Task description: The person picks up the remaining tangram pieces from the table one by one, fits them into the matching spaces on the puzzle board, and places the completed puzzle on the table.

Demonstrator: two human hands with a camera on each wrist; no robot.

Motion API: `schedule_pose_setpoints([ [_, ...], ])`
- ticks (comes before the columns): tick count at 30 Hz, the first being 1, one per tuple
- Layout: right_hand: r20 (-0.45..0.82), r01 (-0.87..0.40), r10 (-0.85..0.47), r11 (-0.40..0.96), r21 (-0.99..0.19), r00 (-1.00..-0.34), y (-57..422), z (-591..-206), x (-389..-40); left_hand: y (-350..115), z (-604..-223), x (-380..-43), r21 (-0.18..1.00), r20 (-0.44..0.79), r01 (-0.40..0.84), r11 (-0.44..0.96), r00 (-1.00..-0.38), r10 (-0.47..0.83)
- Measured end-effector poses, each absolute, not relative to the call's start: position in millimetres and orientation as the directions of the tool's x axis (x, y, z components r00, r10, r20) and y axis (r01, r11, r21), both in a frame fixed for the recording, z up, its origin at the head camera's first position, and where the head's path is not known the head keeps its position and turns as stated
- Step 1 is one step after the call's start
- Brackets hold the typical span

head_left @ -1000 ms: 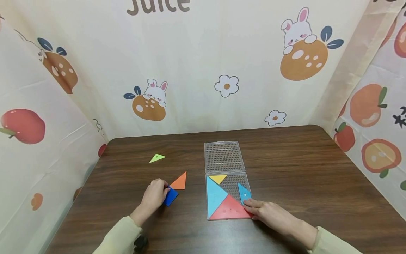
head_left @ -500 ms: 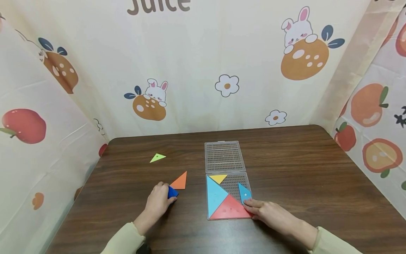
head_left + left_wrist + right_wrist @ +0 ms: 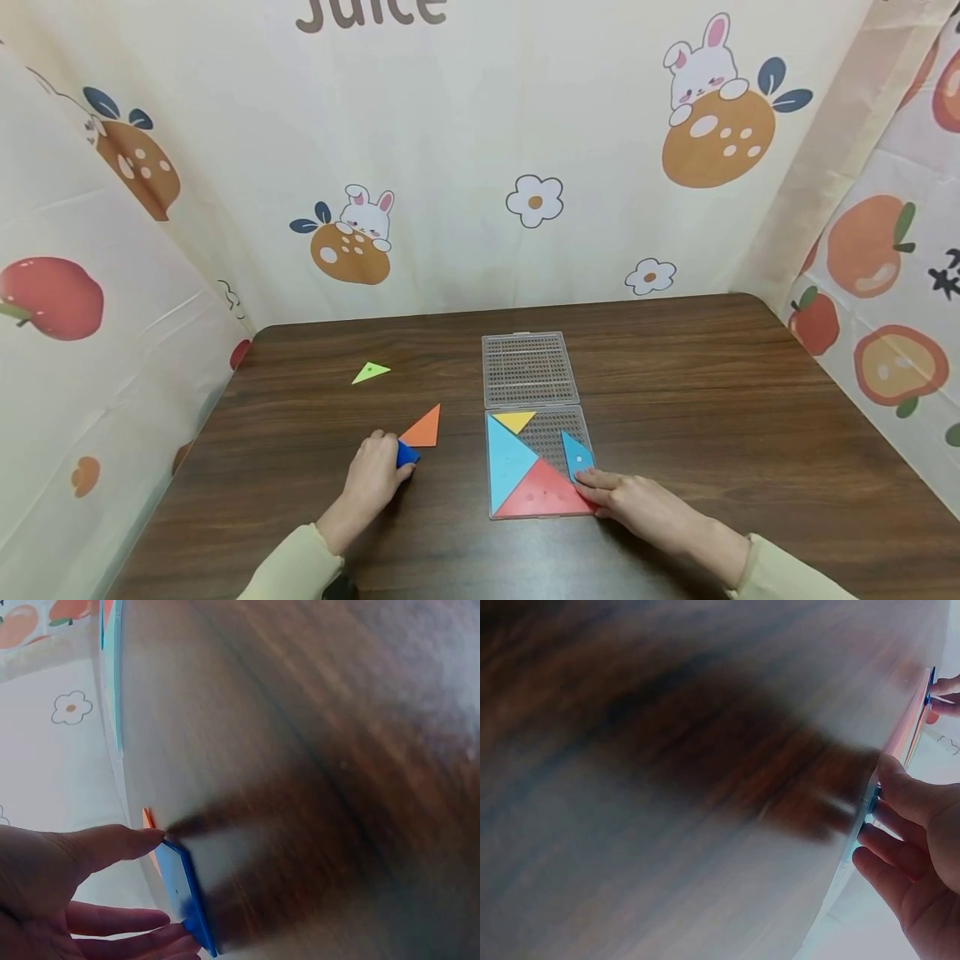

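Observation:
In the head view my left hand [image 3: 370, 475] pinches a blue square tangram piece [image 3: 407, 455] by its edges. The left wrist view shows the thumb on one edge of that blue piece [image 3: 180, 889] and fingers on the opposite one, close over the table. An orange triangle [image 3: 423, 427] lies just beyond. My right hand [image 3: 637, 504] rests at the right side of a clear plastic case [image 3: 546, 423], fingertips on a light blue parallelogram [image 3: 577, 457] and a red triangle [image 3: 543, 492]. Its thumb touches the case's edge. A large light blue triangle [image 3: 510, 461] and a yellow triangle [image 3: 515, 422] lie in the case.
The case's lid [image 3: 528, 371] lies open flat behind its base. A small lime-green triangle [image 3: 371, 372] is farther back on the left of the wooden table [image 3: 697, 375]. A printed curtain [image 3: 450, 250] stands along the back edge and both sides.
My left hand has turned around the blue square and shifted slightly forward and right, now covering more of it. The right hand stays in place on the case.

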State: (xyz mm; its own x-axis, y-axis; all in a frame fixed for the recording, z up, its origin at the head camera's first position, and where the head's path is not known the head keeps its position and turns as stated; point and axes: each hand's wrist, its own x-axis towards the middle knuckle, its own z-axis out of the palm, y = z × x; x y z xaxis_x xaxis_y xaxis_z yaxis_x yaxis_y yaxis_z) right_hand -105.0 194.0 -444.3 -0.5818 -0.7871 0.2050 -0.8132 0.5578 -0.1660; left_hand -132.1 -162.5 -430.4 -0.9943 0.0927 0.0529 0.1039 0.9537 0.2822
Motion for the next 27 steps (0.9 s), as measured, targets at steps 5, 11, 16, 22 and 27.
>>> schedule_pose_setpoints([
  [5, 0.201, -0.813, -0.788, 0.556, -0.174, -0.582, 193.4, -444.5, -105.2, -163.5, -429.2, -134.2, 0.310, 0.037, 0.092, 0.946, -0.996, 0.085],
  [11, 0.192, -0.810, -0.787, 0.561, -0.172, -0.586, 193.1, -444.6, -105.8, -164.2, -428.7, -137.6, 0.320, 0.033, 0.091, 0.943, -0.996, 0.085],
  [16, 0.185, -0.806, -0.785, 0.566, -0.174, -0.591, 193.3, -444.8, -105.9, -160.9, -425.5, -138.9, 0.329, 0.049, 0.098, 0.939, -0.995, 0.087],
  [22, 0.193, -0.809, -0.786, 0.561, -0.174, -0.587, 193.2, -445.7, -105.7, -151.5, -421.4, -137.9, 0.353, 0.062, 0.115, 0.928, -0.993, 0.099],
  [27, 0.191, -0.808, -0.786, 0.561, -0.178, -0.588, 193.1, -445.5, -105.1, -141.8, -419.2, -137.5, 0.368, 0.067, 0.148, 0.918, -0.989, 0.133],
])
